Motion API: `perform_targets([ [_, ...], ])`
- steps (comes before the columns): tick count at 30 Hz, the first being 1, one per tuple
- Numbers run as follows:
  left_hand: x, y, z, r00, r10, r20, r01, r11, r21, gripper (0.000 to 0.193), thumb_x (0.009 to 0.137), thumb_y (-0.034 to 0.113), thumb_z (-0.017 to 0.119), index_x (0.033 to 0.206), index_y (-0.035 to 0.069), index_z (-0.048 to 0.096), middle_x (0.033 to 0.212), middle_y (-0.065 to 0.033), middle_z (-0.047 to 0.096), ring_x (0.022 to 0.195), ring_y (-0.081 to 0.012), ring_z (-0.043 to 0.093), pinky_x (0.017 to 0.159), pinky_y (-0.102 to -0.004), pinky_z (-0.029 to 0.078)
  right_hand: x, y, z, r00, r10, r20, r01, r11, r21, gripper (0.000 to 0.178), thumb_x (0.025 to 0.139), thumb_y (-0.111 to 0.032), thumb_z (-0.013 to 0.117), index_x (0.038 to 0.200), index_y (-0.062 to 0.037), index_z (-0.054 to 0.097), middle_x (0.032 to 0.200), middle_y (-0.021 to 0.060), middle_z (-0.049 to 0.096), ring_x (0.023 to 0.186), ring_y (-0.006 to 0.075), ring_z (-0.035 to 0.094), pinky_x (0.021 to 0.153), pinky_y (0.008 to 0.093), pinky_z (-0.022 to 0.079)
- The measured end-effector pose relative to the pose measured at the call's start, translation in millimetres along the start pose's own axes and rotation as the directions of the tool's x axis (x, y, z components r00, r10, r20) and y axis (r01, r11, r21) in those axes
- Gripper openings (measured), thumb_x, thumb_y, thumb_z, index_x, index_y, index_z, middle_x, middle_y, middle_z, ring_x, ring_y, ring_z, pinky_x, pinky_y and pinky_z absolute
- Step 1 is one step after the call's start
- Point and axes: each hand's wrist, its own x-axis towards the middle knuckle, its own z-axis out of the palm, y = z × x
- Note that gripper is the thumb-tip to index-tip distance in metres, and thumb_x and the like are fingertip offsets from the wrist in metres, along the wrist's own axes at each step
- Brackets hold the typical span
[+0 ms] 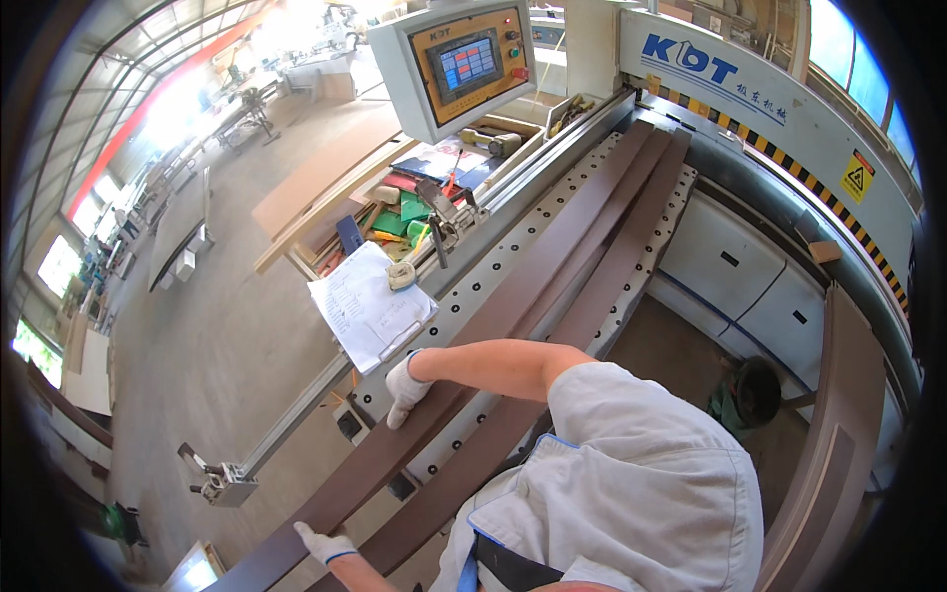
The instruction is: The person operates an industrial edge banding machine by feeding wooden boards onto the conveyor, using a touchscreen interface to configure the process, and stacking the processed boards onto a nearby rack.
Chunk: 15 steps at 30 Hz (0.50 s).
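Because the long brown board (340,493) sticks out past the near end of the dotted table (490,281), we'd flag sag or tipping there: overhung weight would cause it if the hands let up. We also see a scuff risk, since another strip lies close along its right side and faces could rub if it slides crooked; gloved fingers could get pinched at the table's left edge if it drops.

Looks: long, narrow, flat, matt dark brown, no damage we can make out, near end cut off by the frame.

The right hand (406,390), white glove, lies across the board by the table's near left corner; we can't tell whether it presses or grips. Further out, the left hand (327,545), also gloved, is at the overhanging part's right edge; fingers underneath would be hidden, so we can't tell how tight.

Toward the table's right edge, a separate brown strip (617,271) runs roughly alongside. Off the left edge we've got a clipboard with paper (365,306), close enough to get knocked, and, beyond, a control panel (464,69). Far right: a stacked brown panel (838,395).
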Motion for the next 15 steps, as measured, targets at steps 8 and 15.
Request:
perform_targets([
  [8,-38,-46,50,0.833,-0.431,0.345,0.253,0.853,0.456,0.045,0.106,0.046,0.068,0.115,0.002,0.067,0.106,-0.0170,0.073,0.096,-0.0302,0.073,0.078,-0.0464,0.062,-2,88,12,0.923,0.124,-0.363,-0.209,0.956,-0.206,0.097,0.072,-0.077,0.079,0.134,-0.0021,0.071,0.140,0.0219,0.066,0.137,0.0351,0.059,0.115,0.0452,0.045],
  [15,-41,6,69,0.326,0.140,0.935,-0.824,-0.443,0.354,0.080,0.072,0.031,0.095,0.137,-0.001,0.062,0.149,-0.0252,0.056,0.137,-0.0408,0.054,0.116,-0.0480,0.046,-4,108,29,0.901,0.018,-0.434,-0.184,0.920,-0.346,0.136,0.058,-0.076,0.087,0.163,-0.0033,0.042,0.166,0.0228,0.041,0.158,0.0403,0.032,0.131,0.0510,0.023],
])
